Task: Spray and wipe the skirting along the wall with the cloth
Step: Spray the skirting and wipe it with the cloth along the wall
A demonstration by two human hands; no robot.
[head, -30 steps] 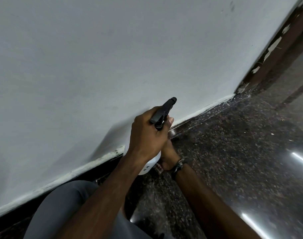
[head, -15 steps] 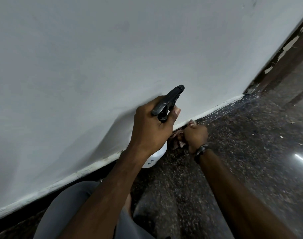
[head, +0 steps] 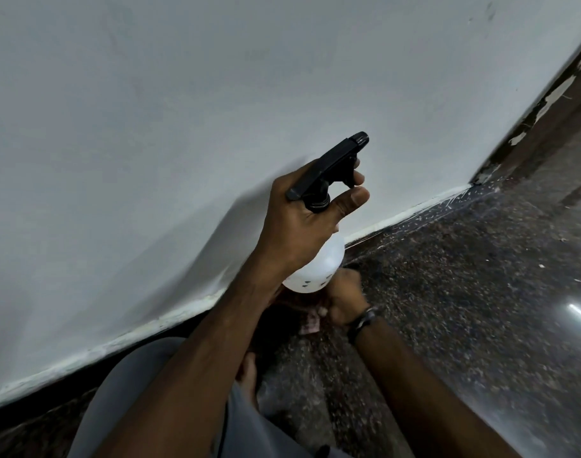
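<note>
- Left hand (head: 302, 223) gripped the white spray bottle (head: 319, 266) by its black trigger head (head: 332, 166); small dark marks on it were unreadable.
- Right hand (head: 345, 302), blurred, clutched the cloth (head: 310, 323) at the skirting (head: 375, 234).

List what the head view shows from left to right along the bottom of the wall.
Grey-clad knee → left hand gripping the spray bottle → right hand holding the cloth → wall corner.
</note>
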